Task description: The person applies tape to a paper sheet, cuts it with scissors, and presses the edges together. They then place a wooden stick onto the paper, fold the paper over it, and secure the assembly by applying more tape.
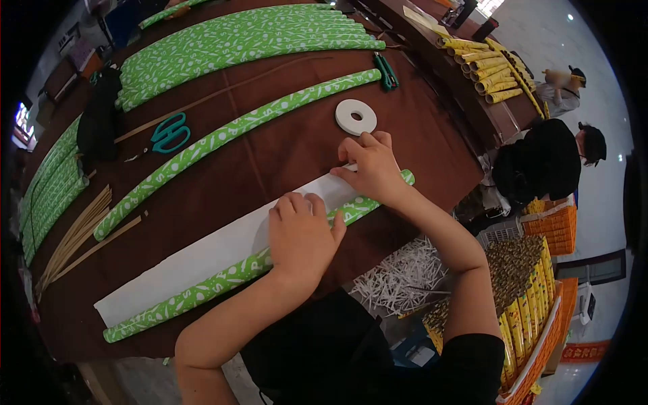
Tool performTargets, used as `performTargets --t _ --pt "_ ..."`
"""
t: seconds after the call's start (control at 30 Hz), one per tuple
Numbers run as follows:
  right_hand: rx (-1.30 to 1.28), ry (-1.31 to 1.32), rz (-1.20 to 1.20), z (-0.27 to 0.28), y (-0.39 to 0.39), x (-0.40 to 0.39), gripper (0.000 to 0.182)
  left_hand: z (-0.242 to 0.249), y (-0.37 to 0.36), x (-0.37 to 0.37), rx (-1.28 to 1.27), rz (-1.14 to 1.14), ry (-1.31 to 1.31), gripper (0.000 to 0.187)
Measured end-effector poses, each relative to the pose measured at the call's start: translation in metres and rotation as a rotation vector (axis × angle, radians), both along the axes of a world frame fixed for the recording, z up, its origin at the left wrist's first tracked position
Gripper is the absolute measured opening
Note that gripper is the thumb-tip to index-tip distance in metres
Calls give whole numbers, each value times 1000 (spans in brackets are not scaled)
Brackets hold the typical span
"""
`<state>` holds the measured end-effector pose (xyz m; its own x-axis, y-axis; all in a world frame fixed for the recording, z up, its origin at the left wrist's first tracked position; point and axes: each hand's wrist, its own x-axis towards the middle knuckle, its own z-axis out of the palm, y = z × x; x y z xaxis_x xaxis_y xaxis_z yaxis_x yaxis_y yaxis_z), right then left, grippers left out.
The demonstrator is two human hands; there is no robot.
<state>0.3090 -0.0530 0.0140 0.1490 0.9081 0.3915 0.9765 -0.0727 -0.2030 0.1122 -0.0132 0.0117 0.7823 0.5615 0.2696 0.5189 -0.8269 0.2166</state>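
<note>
A partly rolled sheet of green patterned wrapping paper (192, 270) lies across the near part of the table, its white underside turned up and its green roll along the near edge. My left hand (304, 236) rests over the roll and the white side, fingers bent forward and thumb apart. Further right, my right hand (374, 169) pinches the far edge of the sheet near its right end, thumb below the bent fingers. Just beyond that hand lies a white roll of tape (356, 117). A finished-looking green tube (236, 128) lies beyond the sheet.
Teal-handled scissors (170, 133), a teal-handled cutter (386, 71) and thin wooden strips (77, 236) lie on the brown-covered table (432, 121). Many green rolls (236, 44) are stacked at the back. Yellow rolls (486, 67) stand right; a person (540, 158) is beyond the basket (553, 229).
</note>
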Motion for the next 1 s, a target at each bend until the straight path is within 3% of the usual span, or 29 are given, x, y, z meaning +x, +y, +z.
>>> performTargets --t 0.1,0.17,0.33,0.43,0.7,1.0 --pt "56 -7 45 -3 1 2 29 -3 -9 28 77 -9 91 50" --pt "55 -5 48 -5 1 3 30 -9 -14 44 58 -95 -162 41" --pt "57 -33 27 -4 -1 3 30 -21 -16 48 96 -150 -219 47" --pt "6 -32 -18 -4 -2 4 31 -29 -18 46 62 -154 -177 51" --pt "-89 47 130 30 -11 33 29 -21 -18 46 38 -127 -148 51" --pt "-180 81 65 35 -34 82 23 -20 -18 46 46 -126 -101 54"
